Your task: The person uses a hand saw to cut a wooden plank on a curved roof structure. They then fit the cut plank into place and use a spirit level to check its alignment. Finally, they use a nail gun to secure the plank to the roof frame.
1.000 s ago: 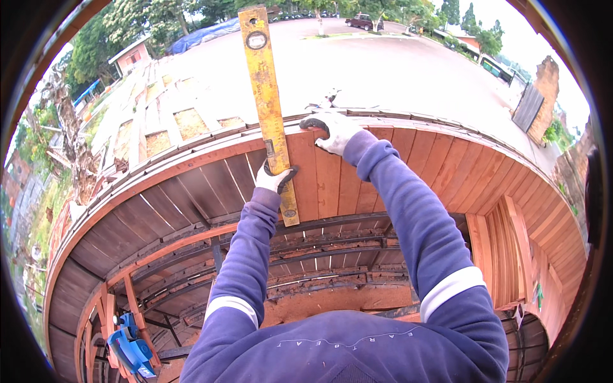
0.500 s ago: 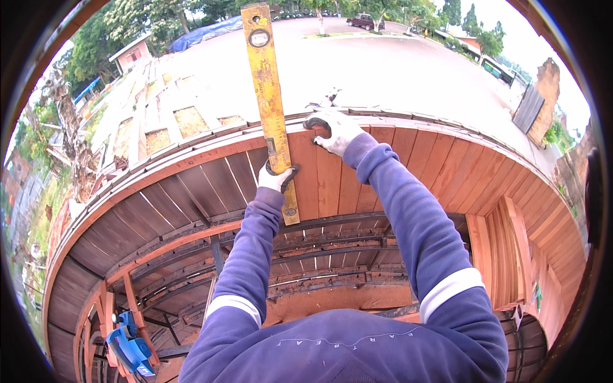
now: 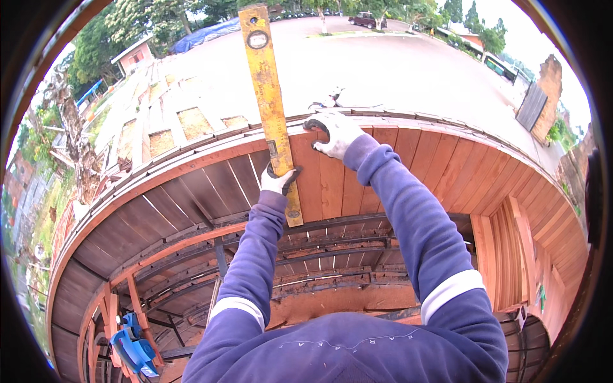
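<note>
- Biggest thing here is the curved wall of reddish wooden boards (image 3: 408, 172), vertical planks side by side, running in an arc with a bare timber frame (image 3: 191, 249) below and to the left where no boards are on yet.
- Behind it there's a wide paved yard (image 3: 396, 64) with trees and a small pink building (image 3: 137, 54) off to the left.
- The person in the blue sweatshirt leans over from above, both arms stretched out to the top of the boards.
- The long yellow level (image 3: 271, 108) stands nearly upright against the edge of the last fitted board, its top poking well above the wall's rim.
- Compared with a second ago, basically nothing has moved: level in the same spot, same tilt, both hands where they were. Looks to me like they're holding steady to read or mark along it, not repositioning.
- Left hand (image 3: 279, 180), white glove, is wrapped around the lower part of the level, pinning it to the board.
- Right hand (image 3: 333, 133), also gloved, rests at the top of the boards just right of the level, fingers curled closed; I can't tell whether it's holding something small.
</note>
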